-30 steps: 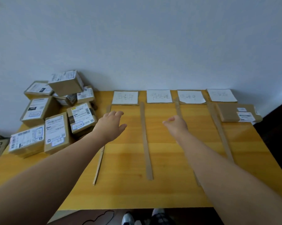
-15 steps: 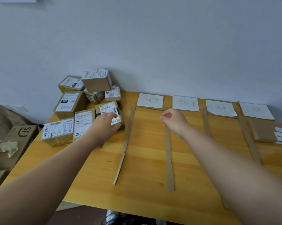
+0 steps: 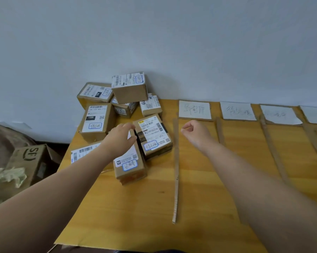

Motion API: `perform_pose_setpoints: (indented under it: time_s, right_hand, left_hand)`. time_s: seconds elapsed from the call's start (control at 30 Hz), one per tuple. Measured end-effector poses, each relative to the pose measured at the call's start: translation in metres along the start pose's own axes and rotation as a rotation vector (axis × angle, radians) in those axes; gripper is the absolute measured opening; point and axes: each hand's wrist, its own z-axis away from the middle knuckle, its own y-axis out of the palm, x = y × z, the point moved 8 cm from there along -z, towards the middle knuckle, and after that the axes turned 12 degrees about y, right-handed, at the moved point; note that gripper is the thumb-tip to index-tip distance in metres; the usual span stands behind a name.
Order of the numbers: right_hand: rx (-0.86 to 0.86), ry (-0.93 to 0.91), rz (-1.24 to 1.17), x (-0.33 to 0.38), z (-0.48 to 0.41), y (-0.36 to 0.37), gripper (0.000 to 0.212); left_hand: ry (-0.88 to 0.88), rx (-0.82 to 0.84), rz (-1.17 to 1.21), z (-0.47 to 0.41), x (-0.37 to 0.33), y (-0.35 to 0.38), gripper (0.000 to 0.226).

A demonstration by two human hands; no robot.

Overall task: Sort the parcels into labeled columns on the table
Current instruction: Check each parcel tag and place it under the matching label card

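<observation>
Several brown parcels with white shipping labels are piled at the far left of the wooden table (image 3: 145, 207). My left hand (image 3: 120, 140) lies over the nearest parcel (image 3: 129, 166), fingers curled round its far end. Beside it to the right lies a parcel with a yellow-edged label (image 3: 154, 136). A taller parcel (image 3: 129, 88) sits on top of the pile. My right hand (image 3: 195, 133) hovers loosely curled over the first column and holds nothing. White paper labels (image 3: 194, 109) (image 3: 237, 111) (image 3: 280, 115) head the columns along the wall.
Cardboard strips (image 3: 176, 170) (image 3: 272, 147) divide the table into columns. An open brown box marked SF (image 3: 30, 161) stands on the floor left of the table, with crumpled paper in front. A white wall runs behind the table.
My view has swung left toward the pile. My left hand has reached from the table's middle onto the nearest parcel. My right hand has drifted left, curled as before.
</observation>
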Motion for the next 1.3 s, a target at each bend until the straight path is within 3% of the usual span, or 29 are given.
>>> perform_pose_setpoints:
  time_s: [0.33,0.5,0.7,0.9,1.1,1.3]
  right_hand:
    - [0.015,0.139,-0.066,-0.018,-0.002,0.064,0.053]
    - [0.132,0.227,-0.100,-0.016,-0.013,0.080,0.066]
    - [0.173,0.297,-0.247,-0.019,-0.023,0.109,0.036]
    - [0.252,0.355,-0.322,-0.027,-0.029,0.118,0.058]
    - [0.178,0.341,-0.430,-0.030,-0.028,0.117,0.029]
    - [0.097,0.289,-0.447,-0.035,-0.019,0.116,0.032]
  left_hand:
    - [0.085,0.121,0.059,-0.019,0.033,0.035,0.040]
    - [0.104,0.147,0.019,-0.026,0.036,0.041,0.042]
    - [0.103,0.174,-0.033,-0.037,0.032,0.043,0.053]
    - [0.081,0.142,0.012,-0.041,0.036,0.042,0.051]
    - [0.094,0.151,0.022,-0.039,0.038,0.043,0.047]
    - [0.096,0.213,0.017,-0.036,0.036,0.050,0.044]
